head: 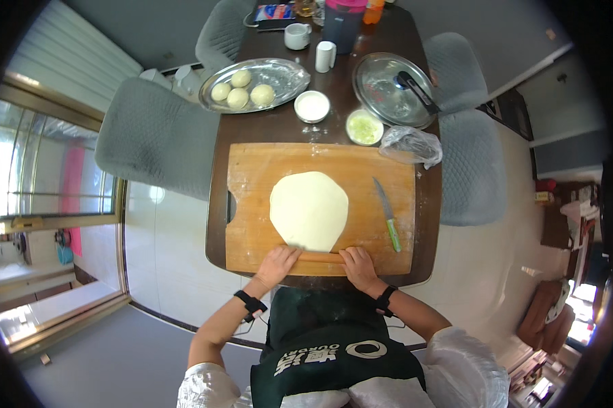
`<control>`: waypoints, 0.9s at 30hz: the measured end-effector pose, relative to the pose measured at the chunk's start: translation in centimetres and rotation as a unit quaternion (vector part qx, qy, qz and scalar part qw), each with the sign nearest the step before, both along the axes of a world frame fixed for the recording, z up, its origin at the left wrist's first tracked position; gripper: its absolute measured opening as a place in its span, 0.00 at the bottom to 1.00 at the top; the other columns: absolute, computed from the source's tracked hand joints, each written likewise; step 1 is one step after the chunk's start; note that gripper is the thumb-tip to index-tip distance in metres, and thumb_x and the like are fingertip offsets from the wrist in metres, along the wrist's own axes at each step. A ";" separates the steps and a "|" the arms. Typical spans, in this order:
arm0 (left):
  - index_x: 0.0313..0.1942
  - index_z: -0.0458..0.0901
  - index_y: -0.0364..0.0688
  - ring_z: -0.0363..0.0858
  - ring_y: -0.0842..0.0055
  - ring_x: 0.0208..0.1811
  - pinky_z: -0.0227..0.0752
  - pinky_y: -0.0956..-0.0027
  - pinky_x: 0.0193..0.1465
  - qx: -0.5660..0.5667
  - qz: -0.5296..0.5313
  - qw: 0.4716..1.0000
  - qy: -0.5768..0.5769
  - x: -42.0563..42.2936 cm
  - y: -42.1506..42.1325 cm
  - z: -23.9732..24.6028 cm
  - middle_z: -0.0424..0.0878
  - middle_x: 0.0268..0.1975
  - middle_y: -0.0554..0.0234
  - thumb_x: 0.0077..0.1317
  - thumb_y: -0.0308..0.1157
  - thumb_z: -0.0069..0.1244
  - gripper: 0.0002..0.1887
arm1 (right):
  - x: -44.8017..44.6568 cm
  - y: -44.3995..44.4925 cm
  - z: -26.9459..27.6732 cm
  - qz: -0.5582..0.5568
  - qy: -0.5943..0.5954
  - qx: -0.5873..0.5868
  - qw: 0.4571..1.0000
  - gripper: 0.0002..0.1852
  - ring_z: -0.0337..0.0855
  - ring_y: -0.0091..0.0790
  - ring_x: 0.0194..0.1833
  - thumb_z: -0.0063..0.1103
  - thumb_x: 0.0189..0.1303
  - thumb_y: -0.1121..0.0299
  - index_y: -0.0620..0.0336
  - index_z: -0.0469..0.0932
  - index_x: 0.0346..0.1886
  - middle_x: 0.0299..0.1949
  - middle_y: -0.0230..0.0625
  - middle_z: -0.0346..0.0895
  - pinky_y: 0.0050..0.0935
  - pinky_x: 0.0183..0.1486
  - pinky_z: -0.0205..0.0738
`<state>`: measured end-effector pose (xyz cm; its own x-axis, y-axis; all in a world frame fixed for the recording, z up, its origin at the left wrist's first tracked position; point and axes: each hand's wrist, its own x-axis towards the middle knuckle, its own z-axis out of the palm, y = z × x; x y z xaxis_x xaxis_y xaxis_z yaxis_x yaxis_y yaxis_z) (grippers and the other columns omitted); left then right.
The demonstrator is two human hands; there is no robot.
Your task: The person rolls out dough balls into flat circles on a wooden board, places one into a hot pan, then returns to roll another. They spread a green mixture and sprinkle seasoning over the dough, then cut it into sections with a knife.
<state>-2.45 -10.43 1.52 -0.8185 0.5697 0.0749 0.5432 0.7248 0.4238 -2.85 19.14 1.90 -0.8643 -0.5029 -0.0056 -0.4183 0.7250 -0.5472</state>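
My left hand (279,264) and my right hand (358,266) grip the two ends of a wooden rolling pin (320,257). The pin lies across the near edge of a wide, flat sheet of pale dough (309,211). Under the dough is a wooden cutting board (250,163) dusted with flour in places. To the right of the sheet, a paring knife (390,224) with a green handle rests on the board, its blade pointing away from me. Both ends of the pin are hidden beneath my palms.
Beyond the board stand a bowl of white flour (312,106), a bowl of chopped greens (364,127), a crumpled plastic bag (411,145) and a glass lid (388,97). Several dough balls sit on an oval metal tray (291,76). Grey chairs (156,135) flank the dark table (219,224).
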 end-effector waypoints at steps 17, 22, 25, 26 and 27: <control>0.75 0.50 0.36 0.44 0.59 0.80 0.36 0.53 0.79 -0.082 -0.036 0.996 0.027 -21.7 15.0 -1.6 0.49 0.78 0.53 0.75 0.48 0.38 0.36 | -3.0 -3.0 -4.0 -0.331 0.083 -0.013 0.940 0.25 0.70 0.54 0.52 0.68 0.55 0.67 0.64 0.70 0.55 0.50 0.49 0.70 0.50 0.55 0.62; 0.74 0.55 0.38 0.46 0.60 0.79 0.38 0.50 0.79 -0.028 -0.018 0.999 -0.007 -22.5 16.8 -2.0 0.51 0.78 0.53 0.72 0.47 0.44 0.36 | -4.2 -0.5 -4.2 -0.321 0.046 -0.045 0.945 0.21 0.71 0.57 0.50 0.63 0.60 0.67 0.67 0.70 0.53 0.48 0.53 0.70 0.48 0.52 0.66; 0.74 0.56 0.41 0.45 0.56 0.79 0.39 0.49 0.78 -0.038 -0.042 0.998 -0.002 -20.4 14.1 1.0 0.50 0.78 0.53 0.71 0.46 0.46 0.36 | -1.7 -2.8 -2.5 -0.386 -0.066 -0.149 0.908 0.18 0.70 0.59 0.49 0.58 0.65 0.68 0.70 0.69 0.52 0.47 0.56 0.69 0.50 0.53 0.66; 0.74 0.57 0.43 0.45 0.55 0.79 0.40 0.48 0.78 -0.048 -0.058 0.997 0.011 -19.4 12.8 2.2 0.50 0.78 0.53 0.71 0.46 0.46 0.35 | -0.2 -4.5 -2.1 -0.396 -0.091 -0.175 0.897 0.17 0.70 0.60 0.49 0.56 0.67 0.68 0.70 0.68 0.53 0.47 0.57 0.68 0.51 0.53 0.66; 0.74 0.56 0.44 0.44 0.54 0.80 0.39 0.48 0.78 -0.047 -0.076 0.996 0.000 -18.0 11.1 2.4 0.49 0.78 0.52 0.71 0.47 0.46 0.35 | 1.0 -6.2 -1.8 -0.391 -0.104 -0.224 0.887 0.18 0.70 0.59 0.50 0.58 0.66 0.68 0.69 0.67 0.54 0.48 0.57 0.67 0.49 0.54 0.65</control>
<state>-20.46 0.70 3.89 -0.7219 0.6919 0.0150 0.6498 0.6702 0.3587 -1.89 12.90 0.12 -0.9535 0.2574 -0.1569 0.2600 0.4391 -0.8600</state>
